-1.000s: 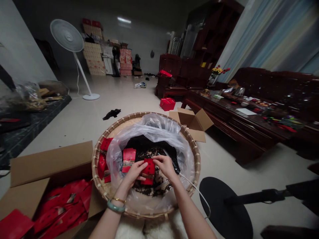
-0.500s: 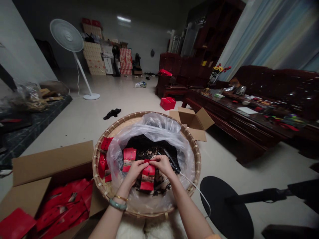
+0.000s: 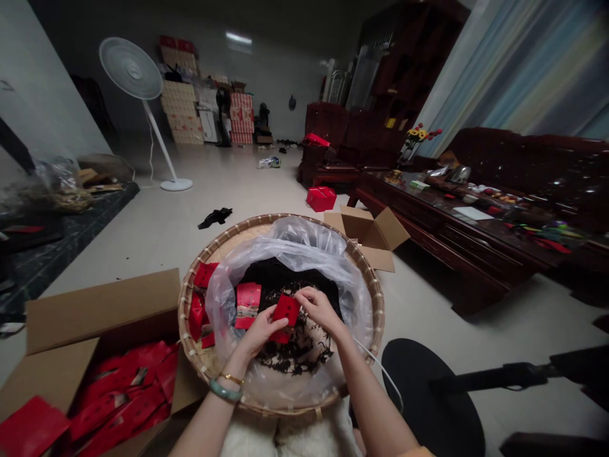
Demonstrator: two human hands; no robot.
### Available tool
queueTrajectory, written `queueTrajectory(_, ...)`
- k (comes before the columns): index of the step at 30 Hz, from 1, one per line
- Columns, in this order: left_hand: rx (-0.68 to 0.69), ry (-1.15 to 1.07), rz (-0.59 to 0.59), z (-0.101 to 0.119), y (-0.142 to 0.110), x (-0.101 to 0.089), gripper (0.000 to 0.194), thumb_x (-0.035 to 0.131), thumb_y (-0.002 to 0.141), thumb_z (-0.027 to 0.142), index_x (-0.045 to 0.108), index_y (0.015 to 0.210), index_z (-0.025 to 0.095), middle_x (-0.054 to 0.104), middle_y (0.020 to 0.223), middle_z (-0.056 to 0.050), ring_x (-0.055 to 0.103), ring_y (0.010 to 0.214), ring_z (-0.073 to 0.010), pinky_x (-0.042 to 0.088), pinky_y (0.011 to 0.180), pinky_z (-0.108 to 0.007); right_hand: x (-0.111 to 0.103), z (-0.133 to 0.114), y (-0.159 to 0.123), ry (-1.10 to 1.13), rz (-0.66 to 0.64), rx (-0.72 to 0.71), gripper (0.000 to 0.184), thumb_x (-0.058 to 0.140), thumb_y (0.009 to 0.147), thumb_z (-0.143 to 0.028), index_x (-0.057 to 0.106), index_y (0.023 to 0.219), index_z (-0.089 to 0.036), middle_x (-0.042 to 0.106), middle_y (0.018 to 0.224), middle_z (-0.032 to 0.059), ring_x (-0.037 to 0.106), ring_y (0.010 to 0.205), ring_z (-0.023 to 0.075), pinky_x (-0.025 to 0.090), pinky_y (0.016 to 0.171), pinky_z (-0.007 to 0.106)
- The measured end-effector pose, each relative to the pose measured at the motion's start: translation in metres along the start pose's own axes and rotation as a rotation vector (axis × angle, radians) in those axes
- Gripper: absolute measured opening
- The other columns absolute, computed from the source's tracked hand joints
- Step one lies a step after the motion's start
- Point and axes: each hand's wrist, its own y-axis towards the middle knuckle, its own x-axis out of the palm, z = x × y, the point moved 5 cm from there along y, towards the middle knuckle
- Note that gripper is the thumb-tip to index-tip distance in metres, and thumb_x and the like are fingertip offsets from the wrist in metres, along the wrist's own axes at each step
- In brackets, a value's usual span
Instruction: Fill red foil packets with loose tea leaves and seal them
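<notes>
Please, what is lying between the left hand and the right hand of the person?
In the head view, a red paper packet lies between the left hand and the right hand, touching both.

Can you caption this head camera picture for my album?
The left hand and right hand hold a red packet over dark leaves.

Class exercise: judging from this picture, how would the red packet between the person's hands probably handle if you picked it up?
The red packet is probably light, since the left hand pinches it near one edge. Being thin and flat, it seems unlikely to roll. Its smooth, slightly shiny face suggests it may slip a little, though its stiffness is hard to judge.
</notes>
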Motion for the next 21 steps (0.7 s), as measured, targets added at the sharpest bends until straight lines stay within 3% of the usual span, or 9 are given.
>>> queueTrajectory(4,0.128,0.251,0.051,-0.001,0.003,0.0,0.048,0.069,0.066,0.034,0.059,0.109,0.015,0.066,0.107,-0.007,0.06,0.095,-0.0219,0.047,0.083,-0.032,-0.008,0.005,-0.002,-0.06,-0.27,0.185,0.039,0.047,0.083,-0.038,0.056,0.053,-0.014,0.046,0.046,-0.0037,0.042,0.044,0.0078,0.032,0.044,0.019)
queueTrajectory(6,0.158,0.335,0.038,-0.003,0.003,0.001,0.048,0.068,0.067,0.031,0.058,0.111,0.016,0.066,0.107,-0.006,0.06,0.095,-0.0216,0.047,0.084,-0.032,-0.011,0.007,-0.004,-0.001,-0.335,0.285,0.04,0.048,0.082,-0.041,0.058,0.054,-0.014,0.049,0.045,-0.0032,0.044,0.041,0.0083,0.033,0.04,0.018)
queueTrajectory(8,0.185,0.403,0.02,-0.004,0.003,0.003,0.054,0.071,0.064,0.028,0.055,0.115,0.017,0.066,0.108,-0.005,0.06,0.095,-0.0213,0.047,0.084,-0.032,-0.012,0.007,-0.008,0.072,-0.406,0.338,0.036,0.05,0.08,-0.041,0.063,0.059,-0.014,0.055,0.049,-0.0017,0.051,0.044,0.0103,0.038,0.041,0.019)
queueTrajectory(12,0.271,0.622,0.045,-0.002,-0.002,0.004,0.063,0.077,0.055,0.027,0.057,0.114,0.02,0.067,0.104,-0.005,0.061,0.094,-0.0224,0.045,0.085,-0.031,-0.007,0.001,-0.017,0.093,-0.593,0.3,0.022,0.061,0.069,-0.026,0.073,0.085,-0.018,0.061,0.057,-0.0038,0.053,0.05,0.0096,0.042,0.045,0.016)
queueTrajectory(16,0.292,0.779,0.053,0.001,-0.006,0.007,0.057,0.074,0.058,0.032,0.058,0.112,0.022,0.069,0.094,-0.003,0.063,0.083,-0.0213,0.046,0.076,-0.029,-0.003,0.001,-0.021,-0.058,-0.619,0.245,0.024,0.065,0.063,-0.023,0.073,0.085,-0.02,0.056,0.053,-0.0065,0.047,0.046,0.0077,0.036,0.042,0.014)
queueTrajectory(21,0.3,0.837,0.043,0.002,-0.008,0.008,0.057,0.073,0.059,0.034,0.057,0.113,0.022,0.068,0.098,-0.004,0.063,0.086,-0.0221,0.045,0.075,-0.028,0.009,0.004,-0.016,-0.318,-0.486,0.101,0.009,0.062,0.062,-0.016,0.071,0.063,-0.013,0.05,0.047,-0.0052,0.045,0.049,0.0078,0.03,0.048,0.016)
